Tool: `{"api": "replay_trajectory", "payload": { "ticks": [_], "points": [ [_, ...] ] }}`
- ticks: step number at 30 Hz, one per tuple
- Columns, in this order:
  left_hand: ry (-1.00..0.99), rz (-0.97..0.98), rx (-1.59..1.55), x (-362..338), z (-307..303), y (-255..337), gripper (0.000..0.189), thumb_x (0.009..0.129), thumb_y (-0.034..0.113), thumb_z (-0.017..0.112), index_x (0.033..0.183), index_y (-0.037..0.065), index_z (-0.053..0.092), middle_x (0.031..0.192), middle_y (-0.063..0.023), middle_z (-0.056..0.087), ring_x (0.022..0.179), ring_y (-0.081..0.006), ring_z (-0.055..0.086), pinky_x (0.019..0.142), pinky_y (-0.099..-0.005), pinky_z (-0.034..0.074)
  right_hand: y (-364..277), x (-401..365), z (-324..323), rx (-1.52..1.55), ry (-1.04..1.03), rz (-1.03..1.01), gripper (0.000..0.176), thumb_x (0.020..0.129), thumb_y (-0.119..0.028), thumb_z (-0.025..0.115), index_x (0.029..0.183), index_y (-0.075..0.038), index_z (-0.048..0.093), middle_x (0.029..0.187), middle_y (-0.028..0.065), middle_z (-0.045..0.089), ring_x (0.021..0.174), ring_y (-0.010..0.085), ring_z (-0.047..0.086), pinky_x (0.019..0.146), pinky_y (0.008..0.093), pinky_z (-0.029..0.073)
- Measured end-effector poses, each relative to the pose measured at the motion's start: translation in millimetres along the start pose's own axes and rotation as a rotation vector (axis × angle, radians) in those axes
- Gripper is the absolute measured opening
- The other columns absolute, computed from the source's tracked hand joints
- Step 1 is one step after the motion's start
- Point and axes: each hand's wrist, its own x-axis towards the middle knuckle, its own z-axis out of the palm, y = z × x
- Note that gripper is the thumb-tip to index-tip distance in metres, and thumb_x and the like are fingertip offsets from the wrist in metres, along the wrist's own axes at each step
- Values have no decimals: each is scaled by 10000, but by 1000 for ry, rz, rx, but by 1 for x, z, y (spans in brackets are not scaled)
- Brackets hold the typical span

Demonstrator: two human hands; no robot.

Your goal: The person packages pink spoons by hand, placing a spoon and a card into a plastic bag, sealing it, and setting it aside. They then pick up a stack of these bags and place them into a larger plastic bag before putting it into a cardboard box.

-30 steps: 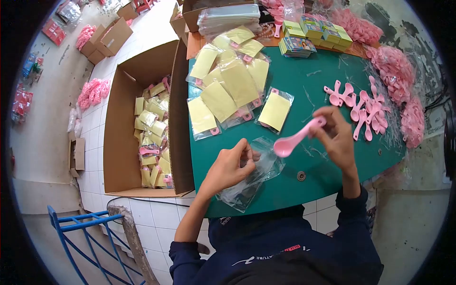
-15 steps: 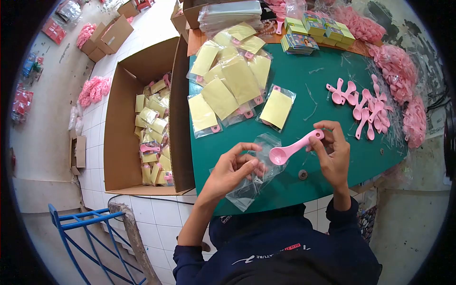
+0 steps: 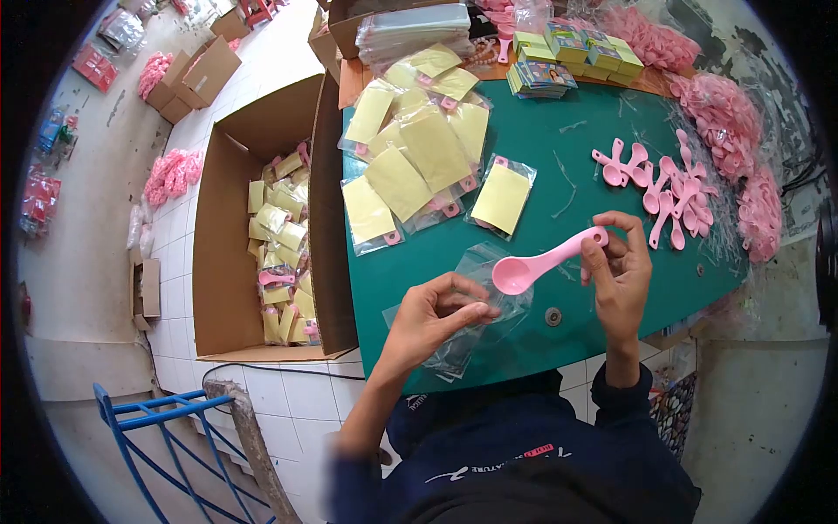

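By the end of its handle, a pink measuring spoon (image 3: 548,260) is pinched between thumb and fingers of my right hand (image 3: 623,278). Its bowl points left, over the edge of a clear plastic bag (image 3: 461,351). My left hand (image 3: 441,316) has thumb and fingertips closed on that bag near its opening. The bag lies slanted at the front of the green table (image 3: 384,293). Just beyond the hands rests one packed bag with a yellow card (image 3: 502,199). A loose cluster of pink spoons (image 3: 668,188) lies to the right.
Packed bags with yellow cards (image 3: 410,140) pile up at the table's back left. A large cardboard box (image 3: 223,236) on the left holds many more. Card stacks (image 3: 559,54) and pink bundles (image 3: 720,118) line the far and right edges. A blue metal frame (image 3: 161,419) stands lower left.
My right hand has shifted slightly right and up with the spoon, which now lies flatter. My left fingertips have closed more tightly on the bag's edge. The view has shifted a little.
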Motion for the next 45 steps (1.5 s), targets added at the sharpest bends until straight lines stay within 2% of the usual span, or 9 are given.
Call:
{"api": "replay_trajectory", "payload": {
  "ticks": [17,25,27,30,33,36,37,40,45],
  "points": [
    [-77,86,76,14,14,11,228,886,98,587,1080,-21,577,1031,-84,627,949,-106,583,826,-256,467,-21,7,0,-310,-560,13,154,914,-111,516,1017,-21,589,822,43,634,631,90,558,568,231,466],
    [-18,240,-6,16,5,23,120,882,89,569,953,-7,587,989,-85,617,916,-125,576,842,-280,447,26,118,-129,239,-760,-200,190,878,-193,581,854,-10,621,841,78,610,652,93,527,601,222,436],
    [-17,261,-60,16,3,22,143,881,99,576,978,-6,575,1014,-93,613,920,-129,578,850,-292,452,38,166,-153,-320,-462,85,189,850,-204,613,828,-16,608,813,60,614,728,129,570,654,244,447],
    [-3,291,-178,16,-1,29,139,868,44,570,991,-23,573,1018,-105,619,969,-144,574,876,-291,442,37,179,-148,-2015,-182,14,138,818,-175,617,849,-43,643,850,58,648,816,175,603,741,325,469],
    [-51,436,-246,15,-2,31,149,853,73,607,959,-18,559,1035,-173,626,1001,-218,598,888,-340,457,28,204,-126,78,-397,338,120,757,-146,630,845,-80,680,874,47,673,915,202,611,810,423,448],
    [-243,551,-293,3,-17,30,120,841,62,613,913,-14,555,1027,-236,626,974,-267,618,858,-365,475,67,241,-116,-1990,-139,-64,105,770,-168,624,813,-115,704,871,67,678,923,237,621,802,440,440],
    [-262,599,-268,-2,-16,34,100,830,44,614,885,-12,552,1009,-281,621,947,-282,629,824,-373,493,88,260,-132,-2003,24,-616,199,815,-262,613,807,-84,703,837,90,681,881,282,638,759,418,458],
    [-337,658,-257,-14,-17,24,85,823,28,613,874,-8,554,1006,-289,618,954,-285,627,802,-378,506,107,302,-95,-743,-107,18,292,845,-312,574,821,-49,700,919,134,676,892,336,636,738,441,472],
    [-294,491,-320,-29,-7,9,100,874,9,534,961,-20,494,1006,-300,613,894,-326,644,750,-409,528,138,323,-40,-1154,80,120,335,853,-315,536,925,-17,672,1064,183,630,987,370,602,771,486,478]
  ]
}}
